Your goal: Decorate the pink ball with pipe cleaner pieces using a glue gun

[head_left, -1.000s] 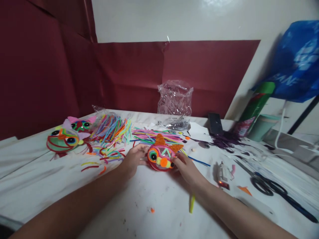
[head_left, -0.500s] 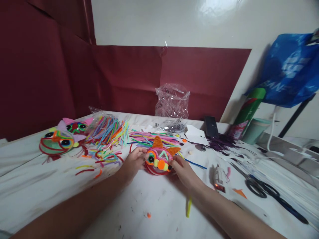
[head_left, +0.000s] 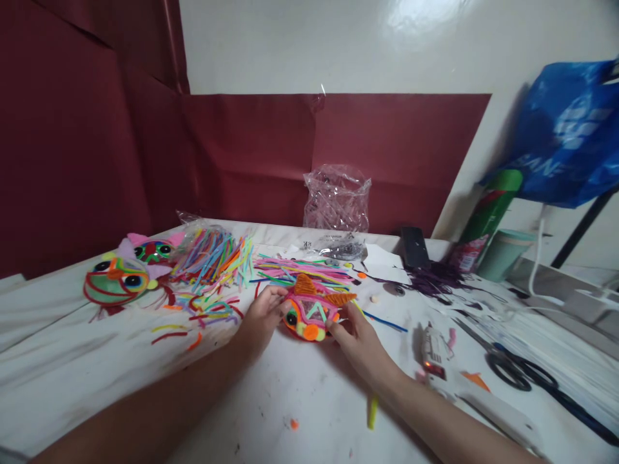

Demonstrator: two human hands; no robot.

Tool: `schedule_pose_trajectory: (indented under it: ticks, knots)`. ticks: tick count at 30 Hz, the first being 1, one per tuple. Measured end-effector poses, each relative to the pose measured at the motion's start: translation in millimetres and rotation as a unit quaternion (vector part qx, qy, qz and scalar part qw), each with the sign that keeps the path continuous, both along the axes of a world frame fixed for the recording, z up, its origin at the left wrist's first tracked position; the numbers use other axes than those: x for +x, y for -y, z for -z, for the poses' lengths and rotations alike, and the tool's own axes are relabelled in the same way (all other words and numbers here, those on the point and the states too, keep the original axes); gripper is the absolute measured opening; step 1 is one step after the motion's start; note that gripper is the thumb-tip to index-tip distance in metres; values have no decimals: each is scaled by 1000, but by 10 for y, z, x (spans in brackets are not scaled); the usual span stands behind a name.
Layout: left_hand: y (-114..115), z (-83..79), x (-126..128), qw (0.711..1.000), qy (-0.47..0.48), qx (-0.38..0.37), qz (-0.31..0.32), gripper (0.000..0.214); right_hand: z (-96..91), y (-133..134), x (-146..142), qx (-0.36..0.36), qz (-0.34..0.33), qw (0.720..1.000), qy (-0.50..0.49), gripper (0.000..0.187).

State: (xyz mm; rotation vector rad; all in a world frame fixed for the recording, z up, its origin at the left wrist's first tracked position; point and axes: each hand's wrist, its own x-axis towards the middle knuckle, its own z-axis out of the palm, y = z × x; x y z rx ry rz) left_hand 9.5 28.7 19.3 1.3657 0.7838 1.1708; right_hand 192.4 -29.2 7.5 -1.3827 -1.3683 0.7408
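A colourful animal-like face (head_left: 314,313) is held at the middle of the tabletop (head_left: 290,393), its left edge gripped by the fingers of the left hand (head_left: 261,317) and its right edge pinched by those of the right hand (head_left: 358,340), the thumb laid across the front. Whether it is touching the surface cannot be told.

Much appears to have been done: two orange ears, a round eye, a green zigzag and an orange nose are already in place, and the second eye is mostly covered by the right hand. What remains, if anything, cannot be judged; the underside is hidden. Two similar faces, one green-mouthed (head_left: 117,281) and one pink-eared (head_left: 155,250), are set at far left. A glue gun (head_left: 433,351) and scissors (head_left: 520,368) are left lying at right, unheld.

Compared with half a second earlier, the held face has been tipped forward, its ears brought lower and less of its red mouth shown. The grip is kept at both sides.
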Motion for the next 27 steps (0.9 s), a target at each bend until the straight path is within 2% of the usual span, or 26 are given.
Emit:
schedule_pose_trajectory:
  ticks: [8,27]
  knots:
    - [-24,-26,-13,1000,11,3,3,37,71,-12,8,10,4,1000,-2,26]
    - [-13,-17,-2,999,-3,-29,-14,33,54,-3,-5,3,7,1000,22,22]
